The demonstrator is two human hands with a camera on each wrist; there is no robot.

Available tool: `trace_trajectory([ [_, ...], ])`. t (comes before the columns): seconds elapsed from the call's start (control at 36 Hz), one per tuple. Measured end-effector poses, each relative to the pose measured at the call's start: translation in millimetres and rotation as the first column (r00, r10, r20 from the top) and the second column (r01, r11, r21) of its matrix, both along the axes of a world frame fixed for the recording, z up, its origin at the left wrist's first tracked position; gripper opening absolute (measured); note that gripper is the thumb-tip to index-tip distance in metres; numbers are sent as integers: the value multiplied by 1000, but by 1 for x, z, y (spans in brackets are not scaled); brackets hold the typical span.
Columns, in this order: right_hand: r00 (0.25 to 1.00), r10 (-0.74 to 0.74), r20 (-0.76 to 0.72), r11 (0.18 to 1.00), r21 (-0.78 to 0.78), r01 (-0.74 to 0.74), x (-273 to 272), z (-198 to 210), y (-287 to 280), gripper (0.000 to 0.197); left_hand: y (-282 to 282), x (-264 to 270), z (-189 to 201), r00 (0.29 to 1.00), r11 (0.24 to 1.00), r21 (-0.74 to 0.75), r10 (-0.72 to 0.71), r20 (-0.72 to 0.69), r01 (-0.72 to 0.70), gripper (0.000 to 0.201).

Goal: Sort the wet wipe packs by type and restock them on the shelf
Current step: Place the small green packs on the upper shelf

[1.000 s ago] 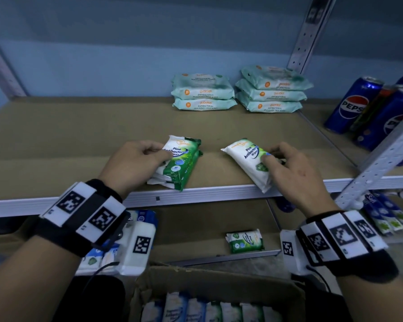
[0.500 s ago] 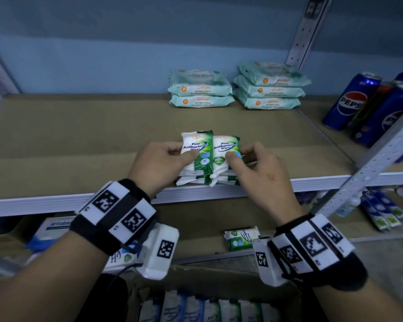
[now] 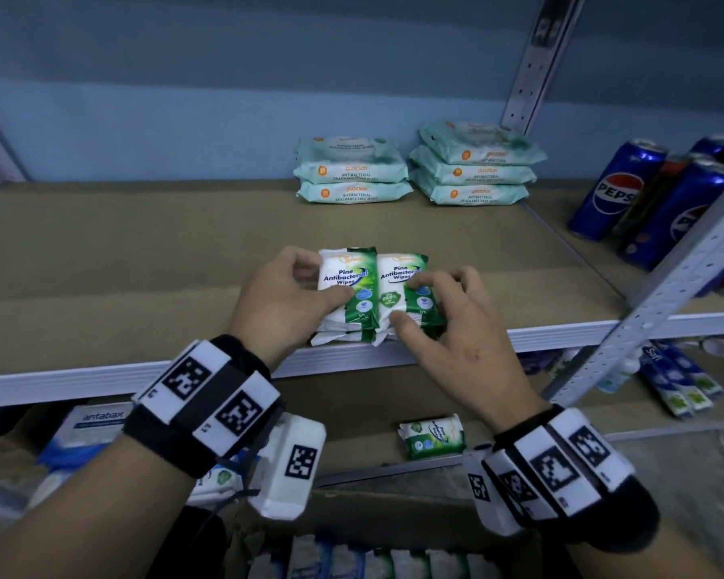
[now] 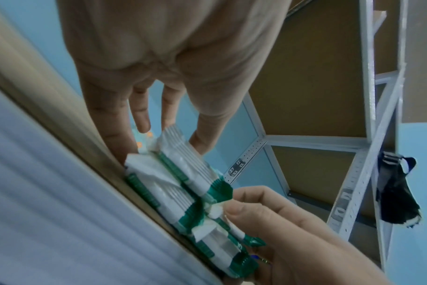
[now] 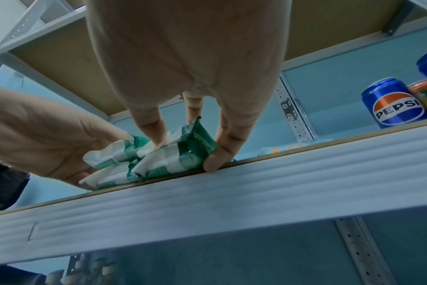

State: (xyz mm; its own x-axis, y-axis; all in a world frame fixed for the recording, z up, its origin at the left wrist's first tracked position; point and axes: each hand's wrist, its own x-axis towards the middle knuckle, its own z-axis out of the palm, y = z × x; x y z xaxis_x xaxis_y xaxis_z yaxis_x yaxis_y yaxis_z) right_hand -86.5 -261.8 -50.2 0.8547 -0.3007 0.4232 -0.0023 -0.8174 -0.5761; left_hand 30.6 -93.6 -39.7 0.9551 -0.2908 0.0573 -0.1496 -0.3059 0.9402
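Blue wall and metal uprights frame the shelf (image 3: 143,252), a brown board with a pale front edge. Toward its back right corner, two stacks of pale mint packs (image 3: 352,171) lie side by side, three high each, so that type looks settled. Left of them the board is bare.

At the front edge, near the middle, sit the green pine packs (image 3: 348,286): two stacks pressed together, each apparently two deep. The left hand (image 3: 281,298) curls round the left stack, thumb on top and fingers at its far end. The right hand (image 3: 448,328) does the same on the right stack, thumb at the shelf edge and fingertips on its face.

I judge these are being squared up, not yet pushed back into place. Plenty is left: a lone green pack (image 3: 431,436) lies on the lower shelf, and the box (image 3: 268,507) below holds a row of packs (image 3: 377,562) still to sort. Cola cans (image 3: 615,190) stand past the right upright.
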Motion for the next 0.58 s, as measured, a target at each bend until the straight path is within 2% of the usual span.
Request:
trace_trajectory([
  [0.11,999,29,-13,999,-14,-29,-2,1,-1,38,6,-10,8,983,974,220,-92,162,55,19],
  [0.17,997,63,-44,998,-11,-64,-4,2,-4,44,9,-16,14,969,948,299,-170,180,111,28],
  [0.25,992,104,-70,994,-33,-107,-6,4,-10,50,11,-21,19,955,928,321,-251,158,191,45],
  [0.33,990,113,-85,992,-48,-117,-10,5,-18,49,7,-25,17,938,909,348,-300,171,228,40],
  [0.47,990,98,-98,994,-40,-102,-16,7,-40,45,-12,-35,9,901,905,380,-315,298,191,46],
  [0.58,993,62,-96,997,-31,-65,-24,10,-55,46,-35,-40,9,896,906,382,-311,317,179,44],
])
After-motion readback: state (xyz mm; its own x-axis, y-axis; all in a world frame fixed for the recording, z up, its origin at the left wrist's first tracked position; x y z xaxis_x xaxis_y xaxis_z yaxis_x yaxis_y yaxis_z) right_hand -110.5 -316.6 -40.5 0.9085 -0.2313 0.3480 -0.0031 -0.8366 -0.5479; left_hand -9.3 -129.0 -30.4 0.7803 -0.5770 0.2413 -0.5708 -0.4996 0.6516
